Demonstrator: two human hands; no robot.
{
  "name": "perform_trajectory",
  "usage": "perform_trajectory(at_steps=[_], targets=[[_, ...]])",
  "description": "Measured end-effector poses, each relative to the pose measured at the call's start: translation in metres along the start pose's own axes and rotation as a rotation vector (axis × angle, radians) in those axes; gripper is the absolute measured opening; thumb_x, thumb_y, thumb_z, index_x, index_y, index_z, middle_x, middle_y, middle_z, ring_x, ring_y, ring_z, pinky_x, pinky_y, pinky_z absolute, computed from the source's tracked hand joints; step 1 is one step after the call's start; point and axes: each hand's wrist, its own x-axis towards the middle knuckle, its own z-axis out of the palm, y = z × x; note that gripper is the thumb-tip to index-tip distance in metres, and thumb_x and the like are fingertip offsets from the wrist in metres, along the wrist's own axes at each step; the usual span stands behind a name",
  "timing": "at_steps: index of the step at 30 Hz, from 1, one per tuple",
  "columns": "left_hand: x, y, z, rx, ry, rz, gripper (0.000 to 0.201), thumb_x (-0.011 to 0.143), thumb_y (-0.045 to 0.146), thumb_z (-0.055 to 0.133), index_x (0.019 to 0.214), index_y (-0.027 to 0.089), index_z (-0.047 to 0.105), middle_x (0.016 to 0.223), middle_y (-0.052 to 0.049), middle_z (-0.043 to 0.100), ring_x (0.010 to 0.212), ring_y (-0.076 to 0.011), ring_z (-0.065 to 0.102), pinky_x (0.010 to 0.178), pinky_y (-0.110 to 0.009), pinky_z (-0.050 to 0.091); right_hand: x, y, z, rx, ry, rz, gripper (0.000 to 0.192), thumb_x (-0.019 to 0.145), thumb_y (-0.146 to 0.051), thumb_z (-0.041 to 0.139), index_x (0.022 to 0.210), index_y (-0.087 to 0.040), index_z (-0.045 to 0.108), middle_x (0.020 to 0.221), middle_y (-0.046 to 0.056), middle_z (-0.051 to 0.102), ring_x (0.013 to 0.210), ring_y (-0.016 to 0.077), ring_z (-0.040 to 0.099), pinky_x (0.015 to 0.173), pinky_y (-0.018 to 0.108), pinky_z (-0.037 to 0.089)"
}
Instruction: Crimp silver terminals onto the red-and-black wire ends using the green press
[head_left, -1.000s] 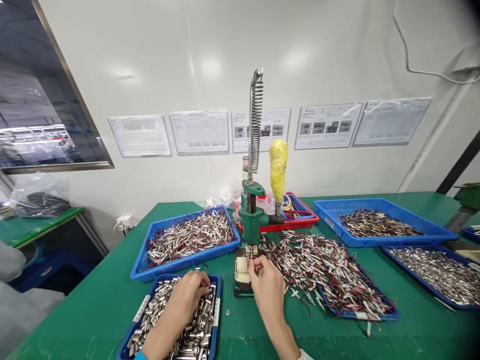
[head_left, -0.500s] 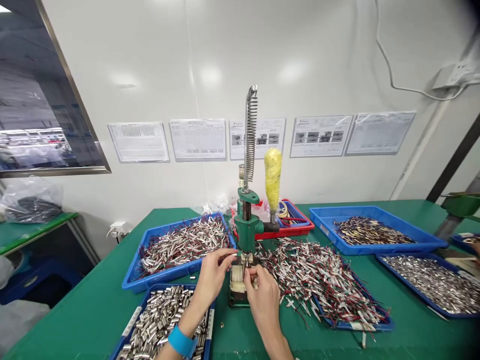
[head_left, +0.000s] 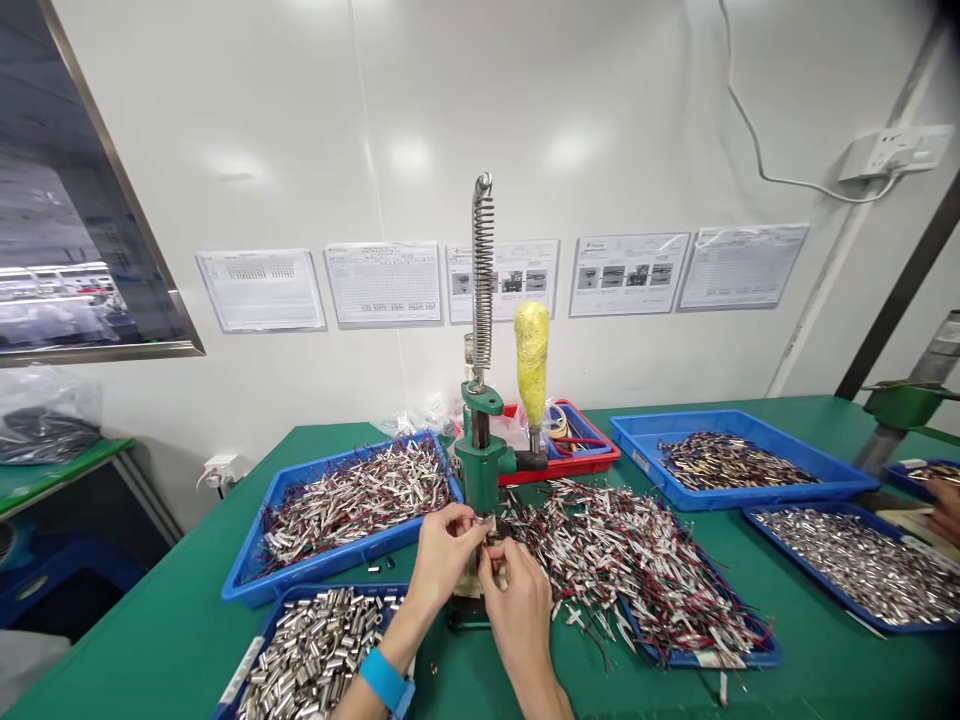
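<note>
My left hand (head_left: 448, 560), with a blue band at its wrist, is closed in a pinch at the base of a green hand press (head_left: 481, 480). Close beside it, my right hand (head_left: 517, 592) also has thumb and fingers pinched together. The fingertips nearly meet in front of the press. What they hold is too small and too covered to make out. The press has a tall spring (head_left: 484, 280) on top and a yellow-wrapped lever handle (head_left: 532, 360). My hands hide most of its base.
Blue trays hold metal sleeves (head_left: 315, 650), white parts with red and black wires (head_left: 367, 490), and small silvery pieces (head_left: 862, 565). More wired parts (head_left: 637, 570) heap beside the press. A red tray (head_left: 592, 464) stands behind. A co-worker's hand (head_left: 946, 510) shows at right.
My left hand has moved in to the press, its fingertips now close to those of my right hand. The small white piece at its fingertips no longer shows clearly. The view has shifted slightly.
</note>
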Motion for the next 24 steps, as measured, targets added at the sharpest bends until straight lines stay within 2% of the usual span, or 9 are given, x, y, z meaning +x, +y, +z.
perform_trajectory(at_steps=[6,14,19,24], targets=[[-0.010,-0.011,0.008,-0.098,0.042,-0.043,0.034,0.076,0.050,0.074,0.075,0.018,0.062,0.062,0.006,0.046,0.061,-0.0110,0.040,0.059,-0.023,0.033,0.001,0.000,-0.003,-0.008,-0.051,0.015,0.024,0.099,-0.030,0.055,0.076,-0.024,0.053,0.073,-0.001,0.064,0.068,0.0164,0.061,0.066,0.027,0.041],[-0.003,-0.006,-0.003,-0.056,-0.068,-0.014,0.031,0.075,0.044,0.078,0.072,0.017,0.062,0.060,0.008,0.037,0.061,-0.0099,0.033,0.057,-0.023,0.027,0.003,-0.004,-0.007,-0.021,-0.012,-0.004,0.026,0.098,-0.033,0.056,0.073,-0.024,0.054,0.068,-0.001,0.064,0.064,0.0164,0.063,0.063,0.026,0.041],[0.002,-0.014,0.001,-0.042,-0.040,-0.029,0.045,0.075,0.046,0.077,0.057,0.019,0.046,0.060,0.008,0.029,0.061,-0.0095,0.027,0.057,-0.024,0.023,0.006,-0.005,-0.006,-0.032,-0.012,0.004,0.028,0.099,-0.034,0.054,0.073,-0.024,0.053,0.068,-0.001,0.064,0.063,0.0160,0.062,0.063,0.026,0.040],[0.002,-0.014,0.002,-0.060,-0.062,-0.059,0.048,0.076,0.054,0.076,0.058,0.019,0.048,0.058,0.008,0.029,0.058,-0.0093,0.026,0.055,-0.025,0.020,0.000,-0.007,-0.014,-0.021,-0.058,0.056,0.033,0.100,-0.043,0.052,0.073,-0.025,0.053,0.069,0.000,0.062,0.064,0.0170,0.060,0.060,0.027,0.039]])
